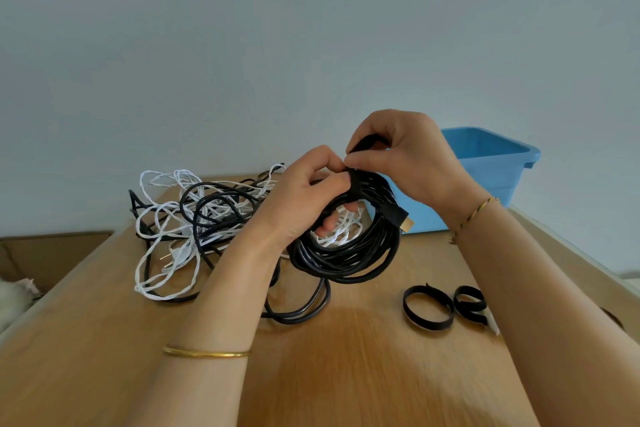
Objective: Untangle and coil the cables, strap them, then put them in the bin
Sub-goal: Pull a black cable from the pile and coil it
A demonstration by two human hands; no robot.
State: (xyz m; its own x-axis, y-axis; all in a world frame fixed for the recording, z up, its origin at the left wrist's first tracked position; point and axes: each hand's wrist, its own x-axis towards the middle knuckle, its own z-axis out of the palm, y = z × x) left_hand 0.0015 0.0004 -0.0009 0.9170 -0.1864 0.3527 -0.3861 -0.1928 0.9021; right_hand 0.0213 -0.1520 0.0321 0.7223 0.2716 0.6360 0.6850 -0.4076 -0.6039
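Observation:
A coiled black cable with a gold-tipped plug hangs above the wooden table. My left hand grips the top of the coil, fingers through its middle. My right hand pinches a black strap that wraps over the coil's top. A tangle of white and black cables lies on the table to the left. The blue bin stands at the back right, behind my right hand.
Two looped black straps lie on the table at the right, near my right forearm. A cardboard box sits below the table's left edge. A pale wall rises behind the table.

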